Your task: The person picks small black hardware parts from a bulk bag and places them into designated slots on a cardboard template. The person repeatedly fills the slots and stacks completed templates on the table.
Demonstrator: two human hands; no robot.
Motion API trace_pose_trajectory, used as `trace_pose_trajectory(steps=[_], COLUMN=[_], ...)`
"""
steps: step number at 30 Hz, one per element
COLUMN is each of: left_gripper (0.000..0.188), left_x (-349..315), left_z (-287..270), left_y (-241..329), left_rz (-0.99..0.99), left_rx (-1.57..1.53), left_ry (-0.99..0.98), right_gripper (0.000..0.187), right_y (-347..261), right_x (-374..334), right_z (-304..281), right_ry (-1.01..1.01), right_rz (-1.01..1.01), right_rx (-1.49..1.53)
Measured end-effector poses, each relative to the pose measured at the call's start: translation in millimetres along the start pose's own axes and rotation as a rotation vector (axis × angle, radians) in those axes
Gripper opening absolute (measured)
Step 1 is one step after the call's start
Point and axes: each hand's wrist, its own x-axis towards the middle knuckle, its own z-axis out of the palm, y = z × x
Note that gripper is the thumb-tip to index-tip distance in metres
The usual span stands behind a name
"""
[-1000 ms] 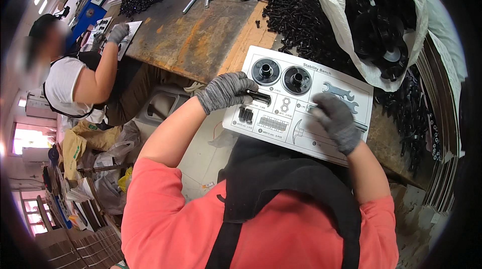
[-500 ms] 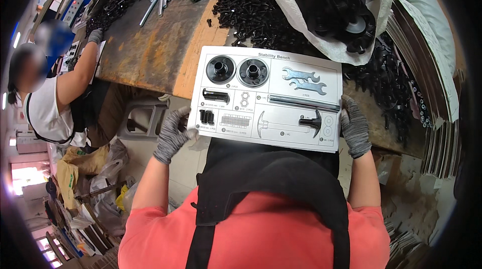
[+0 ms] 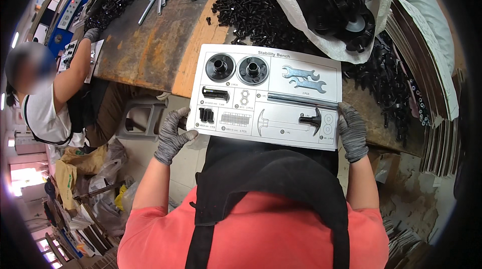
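A white parts card (image 3: 334, 75) is lying with its long axis running sideways between the left hand (image 3: 172, 137) and right hand (image 3: 353, 133), both equally near. Fingers are curling at its short edges; whether they're pinching, I cannot tell. Black bolts (image 3: 243, 20) are heaping beyond.

Wrenches (image 3: 307, 85) and rod (image 3: 301, 100) shiny metal; discs (image 3: 220, 68) glossy, plastic-looking; card (image 3: 332, 75) smooth, paper-like; gloves (image 3: 353, 136) matt knit cloth; tabletop (image 3: 145, 55) scuffed, stained.

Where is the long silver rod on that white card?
In the head camera's view, the silver rod lies across the right half of the white card, just below the two wrenches, its right end near the right hand.
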Motion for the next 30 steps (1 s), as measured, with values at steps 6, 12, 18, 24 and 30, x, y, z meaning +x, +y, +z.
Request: trace_pose_trajectory(steps=[6,12,18,24,30], left_gripper=[0.065,0.07,0.064,0.073,0.058], left_x=[5,0,22,-5,8], left_z=[-6,-13,-8,-13,-2], left_y=[3,6,-8,-23,-56], left_rz=[-0.049,-0.256,-0.234,-0.228,-0.129], left_rx=[0.014,-0.397,-0.658,-0.791,-1.116], left_ry=[-0.072,-0.014,-0.141,0.131,0.537], right_gripper=[0.041,0.039,0.058,0.048,0.047], right_y=[0,-50,0,91,-129], right_x=[0,31,12,11,41], right_z=[7,-11,-8,33,-36], right_ry=[0.081,-0.119,-0.199,-0.4,-0.457], right_rz=[0.118,0.118,-0.082,0.078,-0.463], right_rx=[0.083,-0.266,-0.29,0.044,-0.372])
